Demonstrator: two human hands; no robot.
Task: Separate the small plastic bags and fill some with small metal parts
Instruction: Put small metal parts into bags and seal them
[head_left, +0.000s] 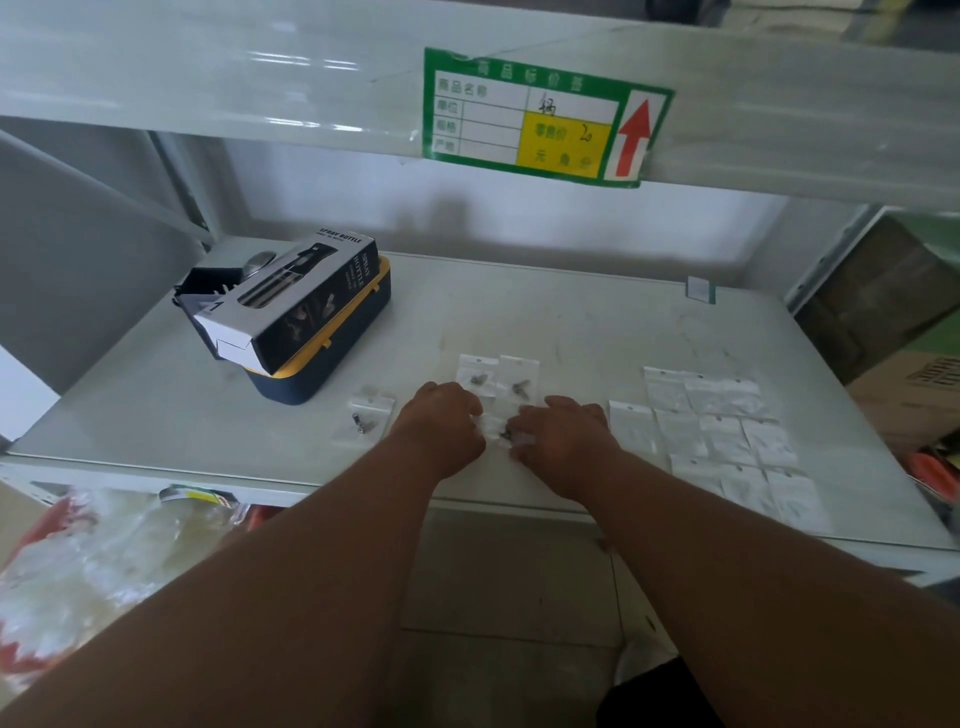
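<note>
Both hands meet near the front middle of the white shelf (545, 322). The left hand (441, 423) and the right hand (563, 434) each have fingers curled onto the same small clear bag (493, 423), pinching it from either side just above the shelf surface. A dark metal part (506, 434) shows at the bag between the fingertips; whether it is fully inside the bag cannot be told.

Just behind the hands lie two filled bags side by side: one (475, 375) on the left and one (518, 382) on the right, each with a small metal piece in it. A third filled bag (366, 418) lies to the left of the left hand, apart from it.

To the right of the right hand, a spread of empty bags (722, 431) lies flat in rough rows, some overlapping, reaching toward the front edge of the shelf.

At the back left sits a blue and yellow case (332, 358) with a black spray bottle box (291, 296) resting on top of it. A green price label (540, 117) with a red arrow is stuck on the edge of the shelf above.
</note>
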